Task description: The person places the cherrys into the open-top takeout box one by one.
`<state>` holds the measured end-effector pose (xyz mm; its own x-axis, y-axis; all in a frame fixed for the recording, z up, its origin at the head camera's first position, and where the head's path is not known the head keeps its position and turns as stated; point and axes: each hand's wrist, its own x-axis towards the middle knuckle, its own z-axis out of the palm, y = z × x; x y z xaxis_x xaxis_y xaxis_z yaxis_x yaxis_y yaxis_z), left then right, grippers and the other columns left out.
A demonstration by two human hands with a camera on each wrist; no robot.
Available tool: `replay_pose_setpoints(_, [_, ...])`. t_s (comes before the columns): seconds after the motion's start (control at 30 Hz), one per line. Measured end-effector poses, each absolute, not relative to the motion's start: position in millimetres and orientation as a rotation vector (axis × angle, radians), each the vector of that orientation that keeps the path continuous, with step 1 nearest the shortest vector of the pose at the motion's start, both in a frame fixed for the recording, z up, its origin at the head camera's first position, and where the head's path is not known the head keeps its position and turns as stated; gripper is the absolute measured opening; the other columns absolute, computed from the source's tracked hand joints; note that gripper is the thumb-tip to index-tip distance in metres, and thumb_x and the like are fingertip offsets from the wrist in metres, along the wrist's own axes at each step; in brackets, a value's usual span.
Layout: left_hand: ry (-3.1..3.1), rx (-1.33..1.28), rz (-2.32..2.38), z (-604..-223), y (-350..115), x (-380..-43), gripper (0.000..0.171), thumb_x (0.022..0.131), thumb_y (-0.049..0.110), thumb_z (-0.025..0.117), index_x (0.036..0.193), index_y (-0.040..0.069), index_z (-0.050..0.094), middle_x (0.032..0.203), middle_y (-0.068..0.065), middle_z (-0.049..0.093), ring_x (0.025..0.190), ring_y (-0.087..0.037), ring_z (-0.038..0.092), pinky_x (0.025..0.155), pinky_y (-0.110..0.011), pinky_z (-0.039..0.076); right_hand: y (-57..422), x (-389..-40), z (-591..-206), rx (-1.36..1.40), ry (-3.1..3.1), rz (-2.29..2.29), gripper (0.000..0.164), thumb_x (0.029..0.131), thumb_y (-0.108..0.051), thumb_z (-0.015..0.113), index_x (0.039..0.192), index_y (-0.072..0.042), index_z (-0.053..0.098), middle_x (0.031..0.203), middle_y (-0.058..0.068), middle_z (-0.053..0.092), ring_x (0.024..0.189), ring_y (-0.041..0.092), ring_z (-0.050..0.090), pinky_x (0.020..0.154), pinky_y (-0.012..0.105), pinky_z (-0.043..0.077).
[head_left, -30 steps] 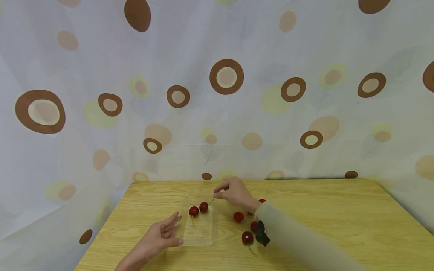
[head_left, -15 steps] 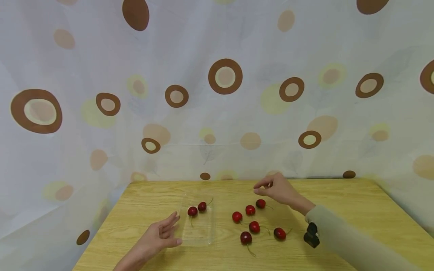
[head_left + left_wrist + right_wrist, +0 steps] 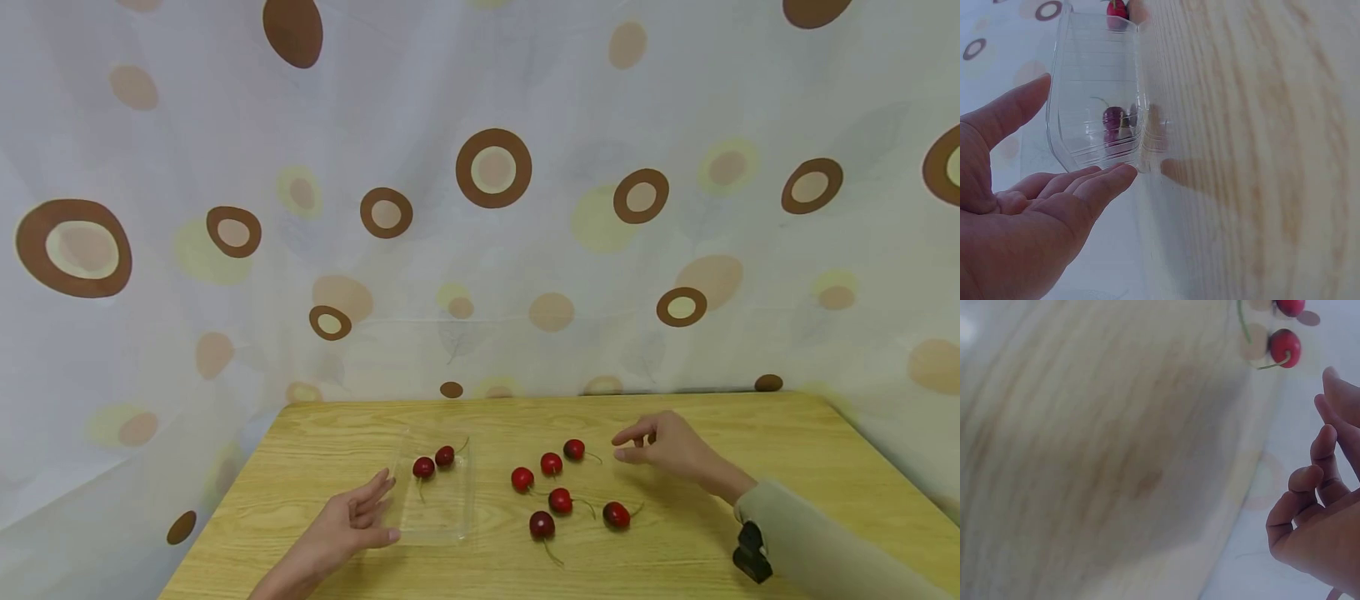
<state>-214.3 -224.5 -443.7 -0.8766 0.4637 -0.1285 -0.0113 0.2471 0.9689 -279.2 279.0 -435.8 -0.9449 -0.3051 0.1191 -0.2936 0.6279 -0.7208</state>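
A clear plastic tray [image 3: 433, 523] lies on the table with two dark red cherries, one a cherry [image 3: 423, 467] with its stem pointing down, the other a cherry [image 3: 445, 456] close beside it. Along the tray's left side is my left hand [image 3: 341, 529], fingers extended and thumb spread, fingertips right at the wall in the left wrist view. My right hand [image 3: 675, 450] hovers over the table right of the loose cherries, fingers loosely bent and holding nothing. Nearest to it lies a cherry [image 3: 574, 450] with a thin stem. In the right wrist view a cherry [image 3: 1285, 348] appears beyond the fingertips.
Several more stemmed cherries lie loose between the tray and my right hand, among them a cherry [image 3: 542, 525] at the front and a cherry [image 3: 617, 515] at the right. A patterned curtain [image 3: 495, 250] hangs behind the wooden table [image 3: 750, 467].
My right hand has let go of a cherry's stem at the tray, then swung right and lowered beyond the loose cherries. The left hand stays at the tray.
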Motion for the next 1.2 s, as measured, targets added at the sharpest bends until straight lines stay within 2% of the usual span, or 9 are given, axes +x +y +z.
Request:
replay_pose_setpoints(0.33, [2.134, 0.408, 1.664, -444, -225, -216, 0.091, 0.102, 0.011, 0.073, 0.163, -0.010, 0.009, 0.165, -0.036, 0.016, 0.148, -0.057, 0.023, 0.113, -0.047, 0.046, 278, -281, -449, -0.515, 2.780, -1.284, 0.025, 0.093, -0.016, 0.084, 0.111, 0.001, 0.082, 0.084, 0.002, 0.065, 0.069, 0.019, 0.047, 0.058, 0.029, 0.040])
replay_pose_setpoints(0.57, [2.129, 0.402, 1.666, -444, -224, -216, 0.091, 0.102, 0.011, 0.072, 0.164, -0.009, 0.009, 0.165, -0.035, 0.016, 0.148, -0.056, 0.023, 0.113, -0.047, 0.046, 268, -288, -454, -0.555, 2.803, -1.237, 0.022, 0.090, -0.016, 0.086, 0.105, 0.000, 0.084, 0.083, 0.001, 0.066, 0.070, 0.018, 0.052, 0.060, 0.029, 0.045])
replay_pose_setpoints(0.73, [2.129, 0.401, 1.670, -445, -224, -215, 0.090, 0.102, 0.012, 0.073, 0.164, -0.009, 0.010, 0.165, -0.035, 0.016, 0.149, -0.056, 0.023, 0.113, -0.047, 0.046, 264, -294, -458, -0.544, 2.825, -1.203, 0.018, 0.087, -0.014, 0.088, 0.100, -0.002, 0.085, 0.081, 0.000, 0.066, 0.070, 0.017, 0.051, 0.059, 0.027, 0.044])
replay_pose_setpoints(0.97, [2.126, 0.397, 1.669, -444, -225, -215, 0.090, 0.102, 0.012, 0.072, 0.164, -0.009, 0.009, 0.165, -0.036, 0.015, 0.149, -0.056, 0.022, 0.113, -0.046, 0.046, 263, -298, -460, -0.641, 2.861, -1.110, 0.014, 0.086, -0.016, 0.088, 0.094, -0.005, 0.085, 0.093, 0.001, 0.075, 0.076, 0.014, 0.056, 0.064, 0.028, 0.048])
replay_pose_setpoints(1.2, [2.134, 0.389, 1.664, -445, -224, -216, 0.090, 0.102, 0.011, 0.072, 0.164, -0.009, 0.010, 0.165, -0.035, 0.016, 0.149, -0.056, 0.022, 0.113, -0.048, 0.045, 262, -300, -464, -0.675, 2.863, -1.107, 0.012, 0.085, -0.017, 0.088, 0.092, -0.007, 0.086, 0.092, 0.000, 0.075, 0.074, 0.012, 0.055, 0.064, 0.027, 0.048])
